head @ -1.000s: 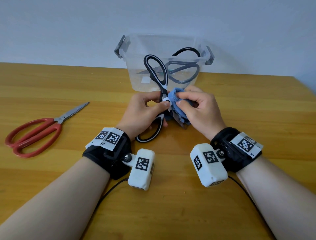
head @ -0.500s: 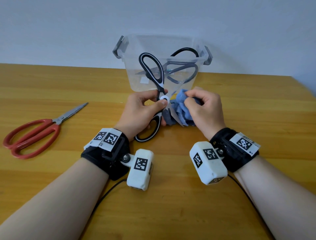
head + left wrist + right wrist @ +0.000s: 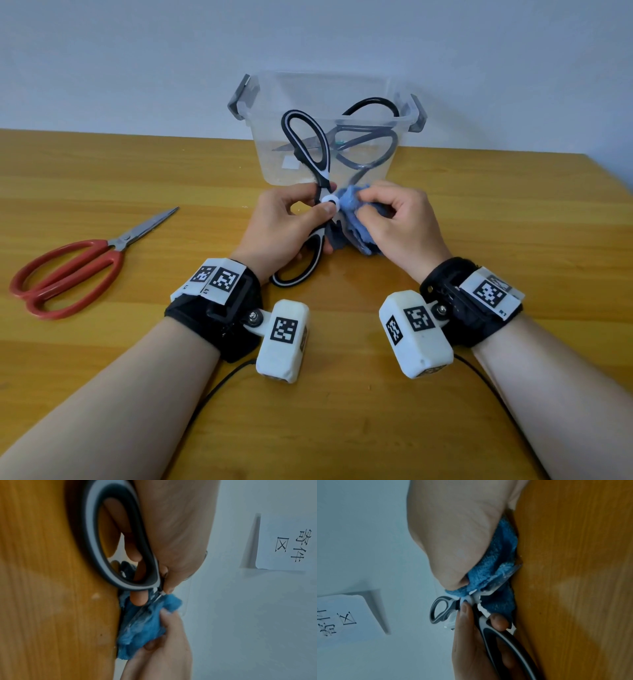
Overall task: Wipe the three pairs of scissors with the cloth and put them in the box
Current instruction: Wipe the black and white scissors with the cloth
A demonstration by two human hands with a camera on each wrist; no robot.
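My left hand (image 3: 291, 226) grips black-and-white scissors (image 3: 310, 150) at the pivot, handles spread apart, one loop up and one down on the table. In the left wrist view the lower loop (image 3: 116, 536) fills the top. My right hand (image 3: 394, 222) holds a bunched blue cloth (image 3: 352, 216) wrapped around the blades, which are mostly hidden; a bit of blade (image 3: 505, 577) shows in the right wrist view beside the cloth (image 3: 501, 547). A clear plastic box (image 3: 274, 161) behind the hands holds dark-handled scissors (image 3: 370, 137). Red-handled scissors (image 3: 75, 270) lie on the table at the left.
The wooden table (image 3: 496, 222) runs to a pale wall behind the box. The box has grey latch handles (image 3: 241, 99) on both ends. A cable (image 3: 219, 387) trails from the left wrist camera. A paper sign (image 3: 288, 540) hangs on the wall.
The right hand has slid the cloth up along the blades toward the pivot and re-bunched it. The scissors have tilted slightly; the left hand keeps its grip.
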